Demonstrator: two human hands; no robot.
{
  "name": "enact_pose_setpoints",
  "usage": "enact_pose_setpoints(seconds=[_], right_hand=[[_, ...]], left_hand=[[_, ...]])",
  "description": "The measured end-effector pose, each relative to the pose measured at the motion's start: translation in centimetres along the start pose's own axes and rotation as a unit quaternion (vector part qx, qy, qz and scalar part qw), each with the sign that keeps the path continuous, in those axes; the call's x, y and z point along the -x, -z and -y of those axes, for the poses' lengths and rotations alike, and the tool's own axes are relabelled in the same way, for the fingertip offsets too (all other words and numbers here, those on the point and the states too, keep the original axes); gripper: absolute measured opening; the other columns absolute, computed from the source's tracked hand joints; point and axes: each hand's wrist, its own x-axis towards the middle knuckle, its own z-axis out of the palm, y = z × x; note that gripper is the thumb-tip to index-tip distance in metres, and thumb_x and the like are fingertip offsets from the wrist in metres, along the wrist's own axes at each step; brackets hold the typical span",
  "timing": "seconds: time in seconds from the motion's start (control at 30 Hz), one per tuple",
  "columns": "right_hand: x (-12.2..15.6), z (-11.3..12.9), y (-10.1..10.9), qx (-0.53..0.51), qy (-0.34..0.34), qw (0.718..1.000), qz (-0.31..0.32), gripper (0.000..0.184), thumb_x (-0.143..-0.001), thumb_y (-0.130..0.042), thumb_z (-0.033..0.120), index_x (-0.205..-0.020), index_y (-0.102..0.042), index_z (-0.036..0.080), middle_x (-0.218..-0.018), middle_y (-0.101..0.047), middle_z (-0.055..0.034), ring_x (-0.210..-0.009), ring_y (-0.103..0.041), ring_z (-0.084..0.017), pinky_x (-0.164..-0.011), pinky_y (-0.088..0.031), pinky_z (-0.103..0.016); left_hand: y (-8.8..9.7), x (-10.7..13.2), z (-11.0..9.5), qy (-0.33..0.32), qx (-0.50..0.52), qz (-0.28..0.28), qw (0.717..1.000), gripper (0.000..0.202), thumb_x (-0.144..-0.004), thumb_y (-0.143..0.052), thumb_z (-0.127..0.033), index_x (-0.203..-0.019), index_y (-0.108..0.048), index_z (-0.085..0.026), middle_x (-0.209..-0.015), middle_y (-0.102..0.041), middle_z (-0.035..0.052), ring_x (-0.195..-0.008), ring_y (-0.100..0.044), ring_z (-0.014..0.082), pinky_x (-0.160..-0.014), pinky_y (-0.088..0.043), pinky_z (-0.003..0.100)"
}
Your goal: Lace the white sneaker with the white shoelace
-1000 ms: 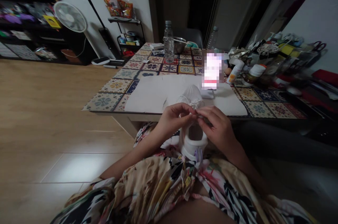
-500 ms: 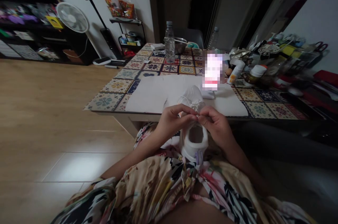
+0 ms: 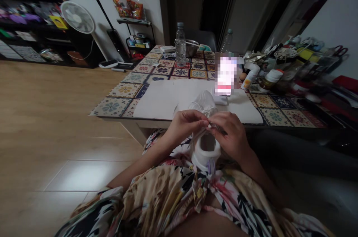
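A white sneaker (image 3: 201, 158) rests with its heel end against my lap and its toe toward the table, leaning over the edge. White laces cross its front, and a lilac tab shows at the heel. Above the shoe's opening, my left hand (image 3: 188, 122) pinches the white shoelace (image 3: 209, 126) between thumb and forefinger. My right hand (image 3: 229, 129) is closed on the same lace from the other side, its fingertips almost touching the left ones. The fingers cover most of the lace and the shoe's tongue.
A white sheet (image 3: 162, 97) lies under the toe on the patterned table (image 3: 112, 107). A phone with a blurred screen (image 3: 226, 75) stands on it. Behind are a plastic bottle (image 3: 180, 47) and a metal bowl (image 3: 191, 48); a white-lidded jar (image 3: 270, 79) and clutter stand right.
My right hand has turned slightly, its fingers arching higher over the lace, and a small white piece of lace now shows at the fingertips. The shoe stays in place.
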Motion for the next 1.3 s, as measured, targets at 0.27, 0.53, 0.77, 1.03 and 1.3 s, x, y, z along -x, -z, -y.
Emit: enact_pose_setpoints(seconds=[0.27, 0.53, 0.77, 1.03, 1.3], right_hand=[[-0.3, 0.4, 0.3, -0.05, 0.038, 0.998, -0.029, 0.009, -0.088, -0.068, 0.015, -0.087, -0.064, 0.023, -0.085, -0.069, -0.003, -0.083, -0.062, -0.02, -0.078, -0.049, -0.036], [-0.4, -0.2, 0.7, -0.194, 0.047, 0.978, 0.057, 0.018, -0.09, -0.067, 0.03, -0.075, -0.063, 0.022, -0.073, -0.07, 0.0, -0.078, -0.061, -0.018, -0.08, -0.043, -0.039], [-0.6, -0.1, 0.7, -0.214, 0.049, 0.97, 0.102, 0.019, -0.091, -0.066, 0.03, -0.075, -0.062, 0.022, -0.075, -0.069, 0.0003, -0.079, -0.061, -0.018, -0.081, -0.041, -0.038], [-0.3, -0.1, 2.2, -0.099, -0.073, 0.982, 0.145, 0.016, -0.09, -0.066, 0.031, -0.101, -0.059, 0.023, -0.1, -0.063, -0.0067, -0.096, -0.06, -0.022, -0.082, -0.049, -0.036], [-0.5, 2.1, 3.6, -0.253, 0.004, 0.951, 0.18, 0.02, -0.098, -0.051, 0.028, -0.08, -0.058, 0.023, -0.078, -0.067, -0.001, -0.08, -0.062, -0.017, -0.08, -0.048, -0.035]], left_hand=[[0.6, -0.8, 0.4, -0.063, -0.066, 0.034, 0.995, 0.02, -0.067, -0.08, -0.032, -0.061, -0.07, -0.015, -0.064, -0.068, 0.0019, -0.063, -0.058, 0.0129, -0.064, -0.046, 0.025], [1.9, -2.7, 2.6, -0.122, -0.155, -0.035, 0.98, 0.023, -0.073, -0.075, -0.032, -0.062, -0.065, -0.015, -0.063, -0.062, 0.0008, -0.062, -0.053, 0.013, -0.061, -0.04, 0.024], [1.8, -2.7, 2.3, -0.13, -0.234, -0.046, 0.962, 0.017, -0.075, -0.068, -0.024, -0.062, -0.062, -0.016, -0.066, -0.061, 0.0014, -0.067, -0.055, 0.0144, -0.065, -0.042, 0.025], [2.9, -1.0, 1.1, -0.134, -0.227, 0.029, 0.964, 0.02, -0.076, -0.074, -0.027, -0.091, -0.068, -0.015, -0.085, -0.064, 0.0042, -0.079, -0.059, 0.0159, -0.074, -0.047, 0.028], [3.0, 0.0, -0.1, -0.171, -0.269, 0.154, 0.935, 0.021, -0.081, -0.072, -0.03, -0.096, -0.072, -0.016, -0.095, -0.066, 0.0082, -0.089, -0.062, 0.0181, -0.084, -0.051, 0.032]])
